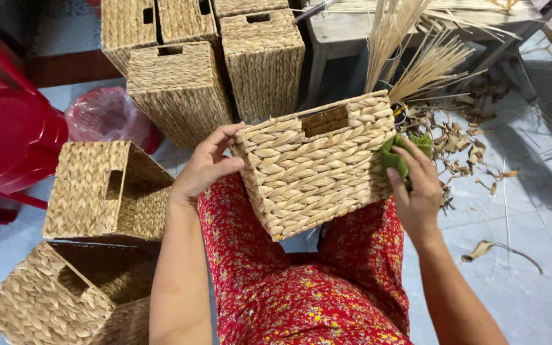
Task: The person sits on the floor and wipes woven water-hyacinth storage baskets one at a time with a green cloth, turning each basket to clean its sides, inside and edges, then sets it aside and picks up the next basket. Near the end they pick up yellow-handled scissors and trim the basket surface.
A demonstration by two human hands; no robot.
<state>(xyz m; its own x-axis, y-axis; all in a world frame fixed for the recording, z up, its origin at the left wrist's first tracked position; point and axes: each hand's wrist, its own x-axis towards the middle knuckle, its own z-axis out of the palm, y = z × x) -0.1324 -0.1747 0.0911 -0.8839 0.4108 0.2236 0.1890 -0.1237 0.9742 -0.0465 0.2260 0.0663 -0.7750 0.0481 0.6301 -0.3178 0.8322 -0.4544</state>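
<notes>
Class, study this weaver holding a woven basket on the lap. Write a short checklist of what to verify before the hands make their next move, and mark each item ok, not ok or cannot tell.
1. Left hand grips the basket at its corner: ok.
2. Right hand presses a green cloth against the basket's other end: ok.
3. Basket rests on the lap: ok.
4. Handle slot is free of loose strands: cannot tell.
5. Floor beside the right hand is free of dry scraps: not ok.
</notes>
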